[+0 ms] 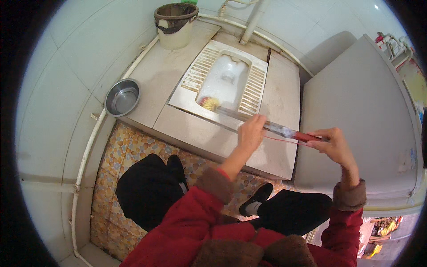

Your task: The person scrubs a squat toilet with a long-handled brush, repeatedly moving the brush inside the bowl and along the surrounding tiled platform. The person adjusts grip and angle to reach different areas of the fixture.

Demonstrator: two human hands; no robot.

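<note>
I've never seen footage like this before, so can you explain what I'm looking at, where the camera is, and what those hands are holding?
There is no machine here. The picture comes from a wide fisheye camera worn on a person's head, looking down, which is why straight edges bend and the corners are black. The red sleeves with brown cuffs coming in from the bottom are the person's own arms, and the black shoes below are their feet.

Both hands grip one long brush handle: the left hand around its middle, the right hand at the red end. The yellow and red bristle head sits inside the white squat toilet, set in a raised tiled platform.

On that platform stand a metal bowl at the left edge and a dirty bucket in the far corner. A grey door stands to the right.
</note>
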